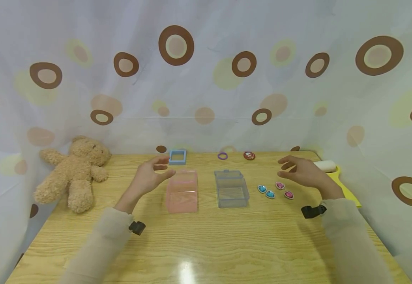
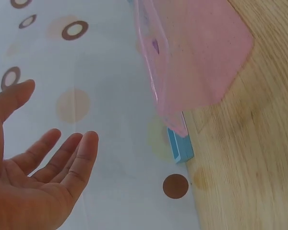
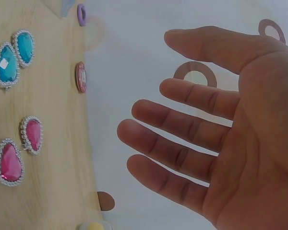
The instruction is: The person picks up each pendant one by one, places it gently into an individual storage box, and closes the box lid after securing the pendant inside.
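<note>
Nothing is held in my left hand [image 1: 150, 175], whose fingers are loosely bent above the table beside a pink clear box [image 1: 182, 197] with its lid raised. My right hand [image 1: 300, 171] hovers, relaxed and holding nothing, near two pink teardrop gems [image 3: 9, 163] with silver beaded rims. Two blue gems [image 3: 6, 65] of the same shape lie to the left of them. A blue-grey clear box [image 1: 232, 193], lid also up, stands between the pink box and the gems. In the left wrist view, the pink box [image 2: 201, 52] is apart from the fingers.
Along the back edge lie a blue square frame [image 1: 177, 163], a purple ring [image 1: 222, 156] and a round red badge [image 1: 249, 156]. A teddy bear [image 1: 76, 169] sits at the left. On the right are a white roll [image 1: 326, 165] and a yellow item [image 1: 348, 191], partly behind my arm.
</note>
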The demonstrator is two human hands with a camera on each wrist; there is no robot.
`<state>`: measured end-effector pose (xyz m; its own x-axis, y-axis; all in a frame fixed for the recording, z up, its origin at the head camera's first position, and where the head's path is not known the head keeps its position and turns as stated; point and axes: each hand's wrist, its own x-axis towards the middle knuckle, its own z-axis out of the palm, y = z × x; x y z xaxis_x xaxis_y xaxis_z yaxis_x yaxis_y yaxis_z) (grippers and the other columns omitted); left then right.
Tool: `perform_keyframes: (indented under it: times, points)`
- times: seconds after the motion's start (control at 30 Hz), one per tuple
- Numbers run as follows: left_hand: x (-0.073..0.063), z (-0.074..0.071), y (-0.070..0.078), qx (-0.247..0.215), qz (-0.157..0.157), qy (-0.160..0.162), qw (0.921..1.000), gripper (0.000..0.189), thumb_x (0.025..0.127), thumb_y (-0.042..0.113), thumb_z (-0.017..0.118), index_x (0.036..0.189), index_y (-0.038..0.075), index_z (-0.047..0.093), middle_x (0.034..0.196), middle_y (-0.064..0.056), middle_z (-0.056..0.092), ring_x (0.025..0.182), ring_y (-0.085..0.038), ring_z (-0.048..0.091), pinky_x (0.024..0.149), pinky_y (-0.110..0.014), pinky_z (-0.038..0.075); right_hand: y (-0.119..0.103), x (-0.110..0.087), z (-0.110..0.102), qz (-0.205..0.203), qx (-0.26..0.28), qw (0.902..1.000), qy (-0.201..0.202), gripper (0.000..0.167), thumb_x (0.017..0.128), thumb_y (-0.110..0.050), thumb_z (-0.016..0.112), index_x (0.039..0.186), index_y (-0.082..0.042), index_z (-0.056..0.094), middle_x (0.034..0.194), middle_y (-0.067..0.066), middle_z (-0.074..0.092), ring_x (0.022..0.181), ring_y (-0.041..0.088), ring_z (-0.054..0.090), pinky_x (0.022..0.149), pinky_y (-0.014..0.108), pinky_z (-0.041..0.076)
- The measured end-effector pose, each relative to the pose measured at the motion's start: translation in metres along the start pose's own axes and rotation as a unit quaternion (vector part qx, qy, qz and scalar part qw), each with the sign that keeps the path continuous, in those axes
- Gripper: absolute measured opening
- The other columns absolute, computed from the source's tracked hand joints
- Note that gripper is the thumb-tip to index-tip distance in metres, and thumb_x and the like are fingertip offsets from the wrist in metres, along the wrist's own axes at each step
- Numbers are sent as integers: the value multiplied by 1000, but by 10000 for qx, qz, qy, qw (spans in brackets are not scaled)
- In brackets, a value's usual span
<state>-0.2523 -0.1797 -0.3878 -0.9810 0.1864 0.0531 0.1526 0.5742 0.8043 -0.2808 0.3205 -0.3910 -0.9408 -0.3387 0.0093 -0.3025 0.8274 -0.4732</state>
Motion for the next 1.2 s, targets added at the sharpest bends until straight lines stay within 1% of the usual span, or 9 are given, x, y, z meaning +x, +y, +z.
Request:
perform_keyframes:
  times: [0.2,0.27,0.43,0.47,0.6,0.77,0.9,1.03,1.2]
  points:
    - [-1,14,5,-252,105,-5,9996,64,91,41,73,145,15,50,148,-8,53,132,-32,56,99,-50,54,-2,-1,6,-131,91,9999,-27,50,97,-37,65,134,-4,56,120,22,68,97,33,71,84,49,58]
    - [-1,20,6,-358,100,12,9993,63,91,43,72,144,17,51,147,-6,54,131,-31,57,99,-50,55,-2,-1,8,-138,75,9999,-36,50,97,-37,65,133,-4,57,119,21,69,96,32,71,83,47,59]
    - [0,40,7,-675,13,-1,9977,57,91,44,72,140,23,55,143,-1,57,130,-27,57,98,-48,55,1,1,13,-145,72,9998,-71,46,97,-36,66,131,-5,60,116,18,71,94,29,72,78,42,59]
    - [0,44,8,-711,33,-14,9975,56,91,42,72,141,22,55,143,-1,57,130,-27,58,98,-48,55,2,1,15,-153,92,9998,-85,46,97,-36,66,130,-5,60,115,18,71,94,29,72,77,42,59]
    - [1,60,11,-928,-56,-103,9956,53,91,38,73,140,22,56,142,-1,57,130,-26,57,97,-46,56,6,3,21,-147,284,9993,-196,45,97,-34,67,128,-3,61,114,17,72,93,27,72,75,37,59]
    - [1,80,15,-1172,-107,-146,9929,54,89,35,77,138,23,58,142,-4,57,128,-27,58,95,-41,58,11,4,28,-97,600,9975,-351,45,97,-30,67,129,0,60,113,18,71,92,25,71,72,31,57]
    - [-1,94,18,-1142,-6,-119,9934,55,87,33,79,137,20,59,142,-8,57,126,-29,60,97,-42,56,14,4,34,3,664,9969,-430,45,97,-30,67,130,0,59,113,16,72,91,23,71,70,28,56]
    - [-4,105,22,-1099,123,-192,9937,56,87,31,79,137,17,59,144,-11,56,126,-30,61,97,-42,57,16,3,38,97,632,9968,-471,47,96,-34,67,130,-2,61,112,13,72,91,20,71,70,29,55]
    - [-1,118,25,-1117,134,-271,9933,56,87,29,79,137,14,59,143,-8,56,127,-30,60,96,-41,58,14,3,43,192,684,9960,-534,41,97,-31,66,127,-4,63,110,10,71,94,21,68,72,30,54]
